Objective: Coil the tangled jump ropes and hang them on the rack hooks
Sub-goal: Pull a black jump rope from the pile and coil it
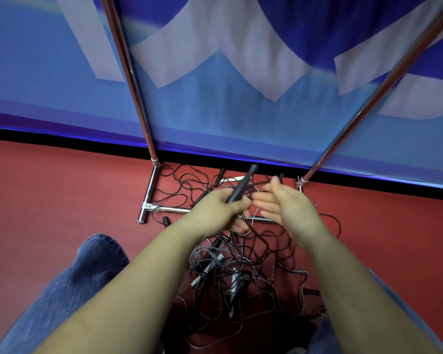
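A tangle of thin black and grey jump ropes [243, 272] lies on the red floor between my arms, spreading under the chrome rack's base bar [169, 208]. My left hand [215, 208] grips a black rope handle [242, 183] that points up and away. Beside it, my right hand [284, 203] is held flat with straight fingers, and a thin cord runs down from near its fingers. More black handles [219, 176] lie near the wall. The rack's hooks are out of view.
Two chrome rack uprights [131, 80] [384, 90] rise against a blue and white banner wall [241, 98]. My knee in blue jeans [69, 290] is at lower left. Red floor [49, 190] spreads left and right of the pile.
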Tool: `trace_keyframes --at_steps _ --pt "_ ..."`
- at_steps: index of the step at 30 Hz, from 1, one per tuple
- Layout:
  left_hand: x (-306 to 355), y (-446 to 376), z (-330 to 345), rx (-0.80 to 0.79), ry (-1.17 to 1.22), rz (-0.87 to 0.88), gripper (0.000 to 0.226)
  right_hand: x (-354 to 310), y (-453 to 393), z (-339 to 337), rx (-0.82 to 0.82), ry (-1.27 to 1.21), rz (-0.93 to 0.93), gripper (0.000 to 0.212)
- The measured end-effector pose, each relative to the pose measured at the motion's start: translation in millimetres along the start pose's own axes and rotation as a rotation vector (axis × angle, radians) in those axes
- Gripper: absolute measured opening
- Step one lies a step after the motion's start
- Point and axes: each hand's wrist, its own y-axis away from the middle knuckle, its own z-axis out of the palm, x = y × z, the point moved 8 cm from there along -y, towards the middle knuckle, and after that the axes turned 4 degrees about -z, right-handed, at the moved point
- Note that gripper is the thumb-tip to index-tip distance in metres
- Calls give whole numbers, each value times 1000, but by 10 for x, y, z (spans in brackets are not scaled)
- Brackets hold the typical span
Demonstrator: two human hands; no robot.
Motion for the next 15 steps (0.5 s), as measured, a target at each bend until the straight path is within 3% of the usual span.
trace_keyframes --at_steps 4,7,12,15 --pt "6 -57 -339 245 300 14 9 170 112 247 -293 467 74 32" --pt "-27 -76 -444 318 495 12 10 164 136 238 -309 721 -31 20" --pt "7 -100 -439 271 609 37 16 146 134 257 -262 436 37 21" --pt "-70 -133 -386 240 398 -19 19 70 125 180 -162 70 88 23"
